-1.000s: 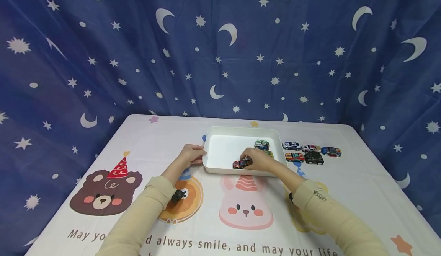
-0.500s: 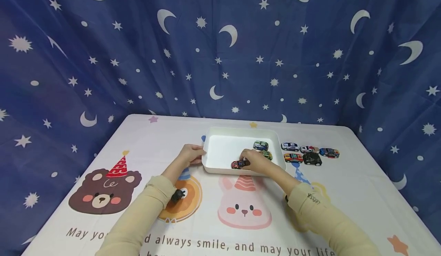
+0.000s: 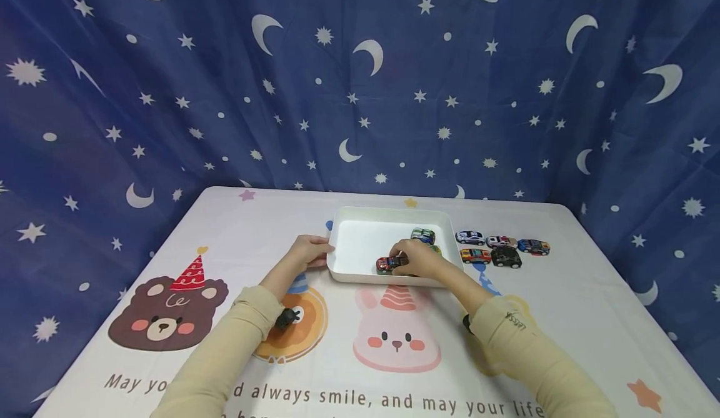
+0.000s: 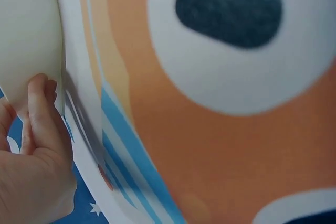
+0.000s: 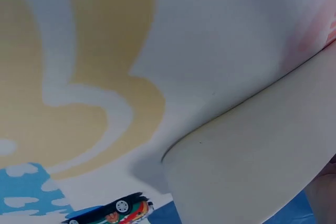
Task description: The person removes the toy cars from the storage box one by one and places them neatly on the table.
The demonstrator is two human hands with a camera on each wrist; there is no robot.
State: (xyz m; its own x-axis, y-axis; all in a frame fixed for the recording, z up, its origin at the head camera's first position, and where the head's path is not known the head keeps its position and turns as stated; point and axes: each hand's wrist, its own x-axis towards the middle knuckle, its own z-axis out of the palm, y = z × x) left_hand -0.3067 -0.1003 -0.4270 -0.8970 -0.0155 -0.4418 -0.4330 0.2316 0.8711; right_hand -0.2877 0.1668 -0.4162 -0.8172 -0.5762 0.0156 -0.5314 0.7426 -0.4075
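My left hand (image 3: 312, 251) holds the left end wall of a shallow white tray (image 3: 360, 278); in the left wrist view, thumb and fingers of the left hand (image 4: 39, 166) are at the tray's wall (image 4: 31, 24). Inside the tray, near its front wall, my right hand (image 3: 417, 260) pinches a dark red toy car (image 3: 387, 265). Whether that car touches the tray floor I cannot tell. Behind the right hand are a green-and-white toy car (image 3: 423, 235) and a yellow-green toy car (image 3: 435, 249), the latter mostly hidden. The right wrist view shows mainly the tray's outer wall (image 5: 247, 156).
Right of the tray, several toy cars stand close together on the printed tablecloth, among them a white one (image 3: 470, 237), an orange-red one (image 3: 475, 255), a black one (image 3: 506, 257) and a blue one (image 3: 533, 247). A blue curtain (image 3: 315, 62) hangs behind the table.
The head view has shifted slightly. My left hand stays at the tray's left end, and my right hand keeps its grip on the dark red toy car, which has barely moved.
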